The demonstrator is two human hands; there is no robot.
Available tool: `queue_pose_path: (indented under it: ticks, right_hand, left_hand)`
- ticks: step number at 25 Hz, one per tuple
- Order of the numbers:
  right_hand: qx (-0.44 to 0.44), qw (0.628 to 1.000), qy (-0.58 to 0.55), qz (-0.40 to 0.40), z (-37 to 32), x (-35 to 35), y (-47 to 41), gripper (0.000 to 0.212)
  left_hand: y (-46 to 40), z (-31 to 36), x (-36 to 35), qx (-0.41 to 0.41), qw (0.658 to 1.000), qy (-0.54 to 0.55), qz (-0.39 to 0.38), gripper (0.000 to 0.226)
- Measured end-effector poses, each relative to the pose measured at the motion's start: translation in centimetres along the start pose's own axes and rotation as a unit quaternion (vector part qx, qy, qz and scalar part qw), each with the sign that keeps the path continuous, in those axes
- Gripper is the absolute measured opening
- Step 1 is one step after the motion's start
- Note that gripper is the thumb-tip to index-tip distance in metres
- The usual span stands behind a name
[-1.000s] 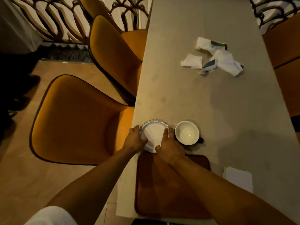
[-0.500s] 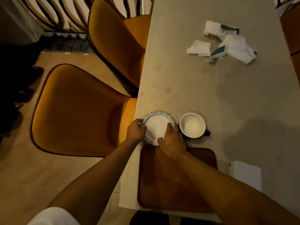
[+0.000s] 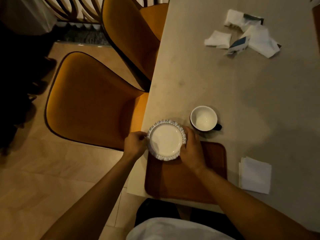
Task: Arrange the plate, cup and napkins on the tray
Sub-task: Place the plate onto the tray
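Observation:
A small white plate (image 3: 165, 140) with a frilled, patterned rim is held between both hands over the far left corner of the brown wooden tray (image 3: 188, 181). My left hand (image 3: 136, 144) grips its left edge and my right hand (image 3: 191, 149) grips its right edge. A white cup (image 3: 204, 118) with a dark outside and handle stands upright on the table just beyond the tray. A stack of folded white napkins (image 3: 254, 175) lies on the table right of the tray.
Crumpled white napkins and a blue-and-white packet (image 3: 242, 36) lie at the far end of the beige table (image 3: 242, 87). Two orange chairs (image 3: 97, 103) stand along the table's left side. The table's near left corner is beside the tray.
The plate has come off the table toward me and now overlaps the tray's far left corner. Both hands stayed on its edges. The cup has not moved.

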State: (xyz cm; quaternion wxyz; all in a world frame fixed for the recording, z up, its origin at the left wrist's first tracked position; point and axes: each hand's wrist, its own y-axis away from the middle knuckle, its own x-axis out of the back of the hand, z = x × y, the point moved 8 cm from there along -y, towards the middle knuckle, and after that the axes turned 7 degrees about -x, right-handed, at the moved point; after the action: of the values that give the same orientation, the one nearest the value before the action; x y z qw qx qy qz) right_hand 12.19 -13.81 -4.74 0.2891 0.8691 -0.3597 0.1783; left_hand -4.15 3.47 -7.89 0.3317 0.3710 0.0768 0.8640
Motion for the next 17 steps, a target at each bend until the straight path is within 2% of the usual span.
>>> queue_pose_path:
  ticks: [7,11,17]
  right_hand:
    - [-0.071,0.997,-0.021,-0.028,5.0,-0.4,2.5,0.065]
    - [-0.065,0.997,-0.001,-0.029,5.5,-1.0,2.9,0.059]
    - [-0.073,0.997,0.008,-0.025,5.6,-1.8,3.0,0.057]
  left_hand:
    - [3.2,-1.9,-2.1,0.014,1.000,-0.002,-0.009,0.023]
    - [3.4,-2.1,-2.1,-0.006,0.998,-0.053,-0.019,0.023]
    - [3.3,-2.6,-1.7,-0.008,0.998,-0.060,-0.018,0.024]
